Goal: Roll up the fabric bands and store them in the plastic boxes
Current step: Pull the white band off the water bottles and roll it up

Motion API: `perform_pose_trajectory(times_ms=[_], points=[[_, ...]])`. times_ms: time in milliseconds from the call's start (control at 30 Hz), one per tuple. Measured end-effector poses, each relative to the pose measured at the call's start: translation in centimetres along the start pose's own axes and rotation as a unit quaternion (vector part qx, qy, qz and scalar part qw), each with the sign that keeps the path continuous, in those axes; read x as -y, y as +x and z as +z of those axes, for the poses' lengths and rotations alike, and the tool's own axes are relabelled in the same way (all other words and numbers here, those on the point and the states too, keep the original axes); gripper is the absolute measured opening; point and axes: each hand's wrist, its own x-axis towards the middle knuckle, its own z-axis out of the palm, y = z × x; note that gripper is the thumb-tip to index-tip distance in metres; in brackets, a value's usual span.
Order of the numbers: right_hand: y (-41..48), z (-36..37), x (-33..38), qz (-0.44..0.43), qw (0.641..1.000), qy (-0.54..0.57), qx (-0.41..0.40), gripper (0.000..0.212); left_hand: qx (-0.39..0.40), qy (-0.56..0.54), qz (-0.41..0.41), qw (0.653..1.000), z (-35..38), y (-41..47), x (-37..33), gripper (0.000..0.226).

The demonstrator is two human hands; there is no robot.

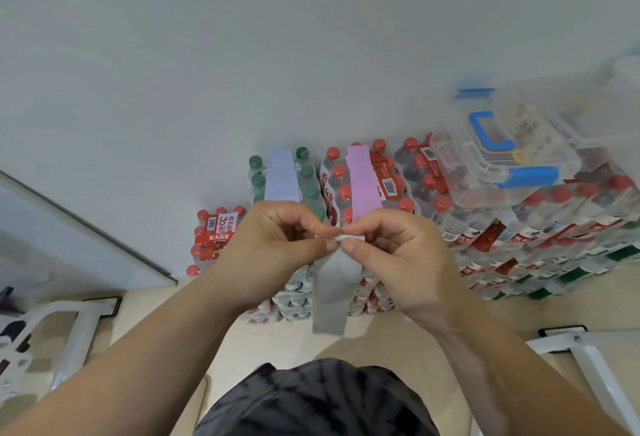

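Observation:
My left hand [277, 245] and my right hand [391, 255] meet in mid-air and pinch the small rolled top end of a grey fabric band [330, 293]. The rest of that band hangs straight down between my wrists. Behind my hands, a light blue band [281, 176] and a pink band [363, 183] lie flat on stacked packs of water bottles [554, 228]. A clear plastic box [498, 155] with blue handle and latches sits on the packs at the right. Another clear box [588, 89] stands farther back right, blurred.
Shrink-wrapped bottle packs with red and green caps are stacked against a white wall. White metal frames stand on the beige floor at lower left [76, 331] and lower right [588, 359]. A glass panel [69, 235] leans at the left.

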Motion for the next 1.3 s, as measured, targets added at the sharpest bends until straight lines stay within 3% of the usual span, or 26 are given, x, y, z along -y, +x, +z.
perform_pose_trajectory(times_ms=[133,333,600,733,900,1033,1233,1300], points=[[-0.2,0.4,-0.3,0.006,1.000,0.007,-0.013,0.019,-0.016,0.019,0.012,1.000,0.2,0.0,0.1,0.022],[0.2,0.0,-0.4,0.006,1.000,-0.005,-0.010,0.017,-0.051,-0.005,-0.027,0.998,1.2,0.0,1.0,0.021],[0.4,-0.3,-0.7,-0.037,0.990,-0.133,0.008,0.017,0.001,-0.047,-0.086,0.995,0.8,0.5,0.5,0.004],[0.4,-0.4,-0.5,-0.038,0.995,-0.095,0.018,0.013,-0.010,-0.013,-0.040,0.999,0.5,0.4,0.6,0.019],[0.1,-0.6,-0.6,-0.011,1.000,0.011,0.020,0.015,-0.017,-0.002,-0.014,1.000,0.8,0.0,0.6,0.007],[-0.2,-0.2,-0.7,-0.005,0.999,0.039,-0.023,0.016,-0.027,0.003,0.020,0.999,1.0,-0.3,0.6,0.011],[-0.6,0.4,-0.6,-0.008,0.998,0.026,-0.060,0.017,0.001,0.116,0.068,0.991,0.4,-0.5,1.3,0.007],[-0.6,0.4,-0.6,-0.005,0.997,0.027,-0.076,0.022,0.018,0.183,0.097,0.978,0.3,-0.7,1.2,0.015]])
